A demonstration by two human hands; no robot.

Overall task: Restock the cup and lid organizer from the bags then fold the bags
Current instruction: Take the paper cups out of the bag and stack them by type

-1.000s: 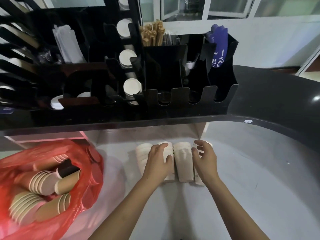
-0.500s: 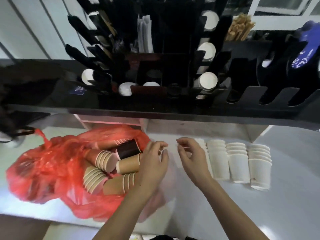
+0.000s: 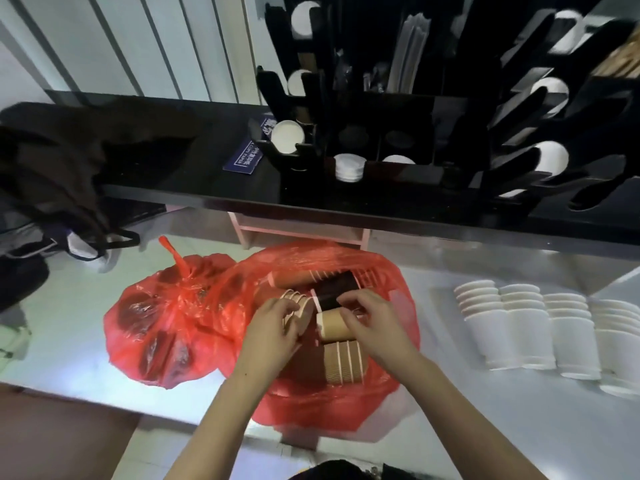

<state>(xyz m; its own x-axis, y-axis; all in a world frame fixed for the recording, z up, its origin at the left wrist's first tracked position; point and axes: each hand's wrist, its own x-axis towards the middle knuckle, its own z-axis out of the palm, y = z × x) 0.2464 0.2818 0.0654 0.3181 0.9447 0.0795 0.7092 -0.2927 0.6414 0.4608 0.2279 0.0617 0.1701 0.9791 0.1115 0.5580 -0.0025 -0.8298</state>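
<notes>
The black organizer (image 3: 450, 133) stands on the upper shelf; the red bag (image 3: 166, 327) lies open on the surface below, white cup stacks (image 3: 526, 327) well to its right. Unloading step: left hand (image 3: 272, 329) grips a brown stack (image 3: 298, 306), right hand (image 3: 372, 322) fingers curl on another brown cup (image 3: 332, 329); next, lift both clear

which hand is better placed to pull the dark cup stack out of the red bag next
Probably the right hand: its fingers sit right beside the dark cup stack. The left hand is over the tan cups.
</notes>
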